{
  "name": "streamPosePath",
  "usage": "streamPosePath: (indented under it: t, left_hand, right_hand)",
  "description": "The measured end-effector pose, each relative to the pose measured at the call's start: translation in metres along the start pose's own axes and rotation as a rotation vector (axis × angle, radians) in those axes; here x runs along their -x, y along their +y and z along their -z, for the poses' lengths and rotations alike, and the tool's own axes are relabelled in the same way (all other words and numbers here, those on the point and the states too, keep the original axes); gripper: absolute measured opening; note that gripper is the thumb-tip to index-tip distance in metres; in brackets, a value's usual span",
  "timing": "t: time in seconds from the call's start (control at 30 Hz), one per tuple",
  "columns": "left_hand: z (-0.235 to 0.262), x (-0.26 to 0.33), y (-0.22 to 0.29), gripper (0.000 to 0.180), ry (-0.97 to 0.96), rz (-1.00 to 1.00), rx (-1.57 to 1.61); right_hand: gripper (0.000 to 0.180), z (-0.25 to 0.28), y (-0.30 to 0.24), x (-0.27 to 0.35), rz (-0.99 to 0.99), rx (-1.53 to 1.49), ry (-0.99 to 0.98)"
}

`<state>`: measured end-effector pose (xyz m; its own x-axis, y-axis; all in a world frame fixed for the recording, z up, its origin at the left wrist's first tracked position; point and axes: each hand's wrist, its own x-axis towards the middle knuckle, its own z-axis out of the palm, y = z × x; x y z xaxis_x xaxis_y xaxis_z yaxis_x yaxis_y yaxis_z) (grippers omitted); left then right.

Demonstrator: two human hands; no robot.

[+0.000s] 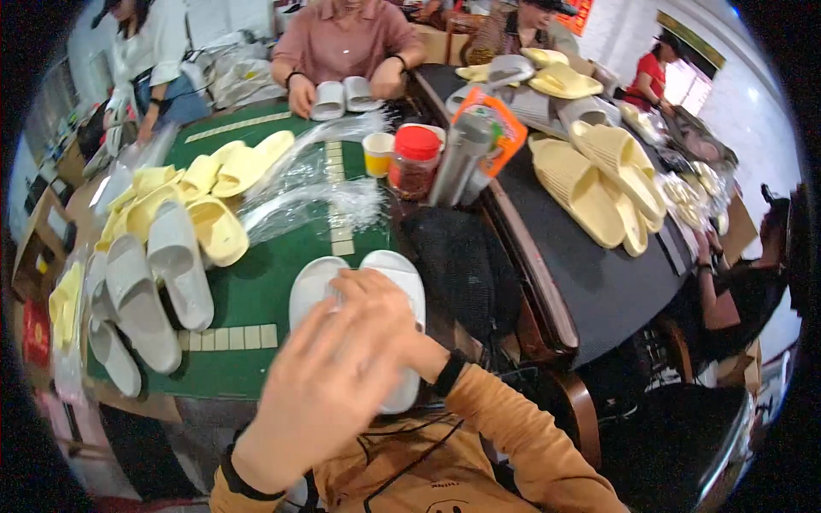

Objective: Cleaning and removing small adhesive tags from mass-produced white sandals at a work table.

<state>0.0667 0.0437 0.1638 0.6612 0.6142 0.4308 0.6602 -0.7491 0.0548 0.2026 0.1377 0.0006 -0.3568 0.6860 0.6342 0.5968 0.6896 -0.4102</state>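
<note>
A pair of white slide slippers lies at the table's near edge, directly in front of me. The left slipper (310, 286) and the right slipper (404, 272) are side by side, toes pointing away. My left hand (329, 385) crosses above them, smeared by motion, and hides much of the left one. Behind it, my right hand (415, 346) reaches in over the right slipper. Its fingers are mostly covered, so a grip on the slipper cannot be made out. Both wrists wear black bands.
Grey slippers (141, 286) and yellow slippers (218, 231) crowd the green tabletop's left. Clear plastic bags (312, 201), a red-lidded jar (415, 161) and a steel tumbler (462, 158) stand or lie farther back. More yellow slippers (590, 188) cover the black table. Co-workers surround the tables.
</note>
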Motion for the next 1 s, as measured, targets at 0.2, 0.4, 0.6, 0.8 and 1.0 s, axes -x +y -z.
streamPosePath:
  t: [0.2, 0.4, 0.6, 0.8, 1.0]
  left_hand:
    - [-0.043, 0.056, -0.027, 0.074, -0.191, 0.326, 0.044]
    - [-0.091, 0.084, -0.032, 0.089, 0.025, 0.463, 0.321]
    - [-0.105, 0.089, -0.024, 0.087, -0.012, 0.477, 0.302]
    - [-0.106, 0.093, -0.021, 0.051, 0.019, 0.364, 0.138]
    - [-0.105, 0.093, -0.016, 0.071, -0.095, 0.503, 0.315]
  right_hand:
    - [0.031, 0.0, -0.003, -0.002, -0.042, 0.013, 0.029]
    - [0.027, -0.001, -0.002, -0.003, -0.092, -0.068, 0.053]
    - [0.02, 0.005, 0.007, -0.007, -0.224, -0.245, 0.184]
    - [0.019, 0.015, 0.028, 0.009, -0.299, -0.144, 0.136]
    - [0.017, 0.007, 0.033, 0.009, -0.248, -0.132, 0.106]
